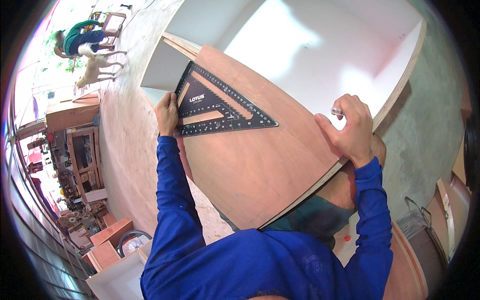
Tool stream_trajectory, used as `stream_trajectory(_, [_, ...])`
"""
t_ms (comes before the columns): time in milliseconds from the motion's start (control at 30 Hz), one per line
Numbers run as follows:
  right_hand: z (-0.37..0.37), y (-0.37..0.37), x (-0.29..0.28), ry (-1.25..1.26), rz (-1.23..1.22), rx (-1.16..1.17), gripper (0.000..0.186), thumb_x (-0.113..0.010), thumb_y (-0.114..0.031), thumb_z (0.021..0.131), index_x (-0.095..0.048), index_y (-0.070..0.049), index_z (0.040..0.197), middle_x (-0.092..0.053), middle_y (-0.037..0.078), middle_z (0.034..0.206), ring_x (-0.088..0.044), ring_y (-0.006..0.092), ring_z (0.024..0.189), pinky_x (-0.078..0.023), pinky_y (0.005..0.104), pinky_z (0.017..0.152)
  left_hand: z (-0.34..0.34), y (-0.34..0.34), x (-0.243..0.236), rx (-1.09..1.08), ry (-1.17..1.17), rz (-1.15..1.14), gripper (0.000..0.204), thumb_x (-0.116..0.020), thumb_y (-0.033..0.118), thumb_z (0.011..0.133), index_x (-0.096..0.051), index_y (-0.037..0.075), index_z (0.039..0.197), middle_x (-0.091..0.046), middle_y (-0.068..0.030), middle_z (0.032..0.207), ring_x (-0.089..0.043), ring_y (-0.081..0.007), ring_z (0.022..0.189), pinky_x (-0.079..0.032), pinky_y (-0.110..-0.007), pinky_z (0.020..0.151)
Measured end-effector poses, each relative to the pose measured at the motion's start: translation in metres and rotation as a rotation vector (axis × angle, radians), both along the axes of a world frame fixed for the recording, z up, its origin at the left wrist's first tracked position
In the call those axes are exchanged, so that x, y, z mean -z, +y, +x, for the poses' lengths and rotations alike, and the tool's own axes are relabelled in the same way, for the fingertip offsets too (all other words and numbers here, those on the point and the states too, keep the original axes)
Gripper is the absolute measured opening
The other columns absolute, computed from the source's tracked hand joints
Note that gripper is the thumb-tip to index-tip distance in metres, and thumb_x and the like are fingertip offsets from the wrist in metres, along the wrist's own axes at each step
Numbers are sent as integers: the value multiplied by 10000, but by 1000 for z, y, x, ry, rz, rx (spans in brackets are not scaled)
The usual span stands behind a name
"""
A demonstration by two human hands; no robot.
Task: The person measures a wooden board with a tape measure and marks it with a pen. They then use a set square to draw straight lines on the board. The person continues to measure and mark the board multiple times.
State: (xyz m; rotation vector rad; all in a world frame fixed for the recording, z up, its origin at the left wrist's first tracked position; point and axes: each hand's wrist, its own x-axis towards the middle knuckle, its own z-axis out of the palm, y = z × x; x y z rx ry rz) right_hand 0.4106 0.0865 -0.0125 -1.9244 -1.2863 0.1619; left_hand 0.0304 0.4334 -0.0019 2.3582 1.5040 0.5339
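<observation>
A black triangular speed square (201, 103) lies flat on a reddish plywood panel (250, 172), its thick edge along the panel's left side. My left hand (167, 114) is closed on that edge, thumb on top. Over the panel's right side, my right hand (354, 131) is raised with curled fingers. A slim pen (337, 111) with a clear end pokes out between them; the rest of it is hidden in the hand. The panel slopes across my lap, its far side against a white-lined plywood cabinet (280, 45).
Beyond the cabinet's left side, a dog (95, 67) stands on the concrete floor (127, 130) near a bent-over person (82, 39). Cluttered wooden shelving (82, 160) runs along the left. Boards and boxes (111, 235) sit at the lower left; panels (442, 215) lean at the right.
</observation>
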Motion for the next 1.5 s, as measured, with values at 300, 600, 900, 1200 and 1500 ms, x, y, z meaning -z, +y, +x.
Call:
stream_trajectory(300, [0,-1,-1,13,-7,3,389,-888,-301,799,-555,-98,799,-525,44,727,-532,254,692,-416,403,684,-3,1,1,-2,-13,-26,290,-600,258,1119,-735,5,1167,-746,-162,908,-661,-191,821,-533,-362,802])
stream_trajectory(600, [0,-1,-1,28,-27,13,393,-893,-351,798,-592,-98,777,-575,43,729,-578,271,736,-437,418,733,-4,2,-1,-23,7,-73,312,-605,274,1124,-735,-1,1193,-763,-110,910,-647,-123,832,-533,-321,785])
stream_trajectory(900, [0,-2,1,22,-70,13,400,-895,-371,798,-599,-103,771,-575,35,712,-571,248,711,-435,411,725,-3,2,0,11,-2,-21,318,-604,288,1126,-733,5,1195,-744,-106,890,-646,-134,824,-535,-332,784])
stream_trajectory(1200, [0,-1,2,2,-69,13,392,-893,-367,801,-606,-100,774,-581,39,714,-576,250,715,-440,407,729,-2,1,-1,-25,62,-6,305,-613,282,1117,-737,15,1200,-727,-113,855,-649,-158,788,-529,-348,760])
stream_trajectory(1500, [0,-1,-1,28,-90,9,386,-894,-359,800,-608,-101,780,-594,37,735,-587,246,735,-451,411,742,-2,2,2,8,8,22,290,-613,255,1116,-738,9,1206,-750,-123,883,-658,-149,796,-530,-333,767])
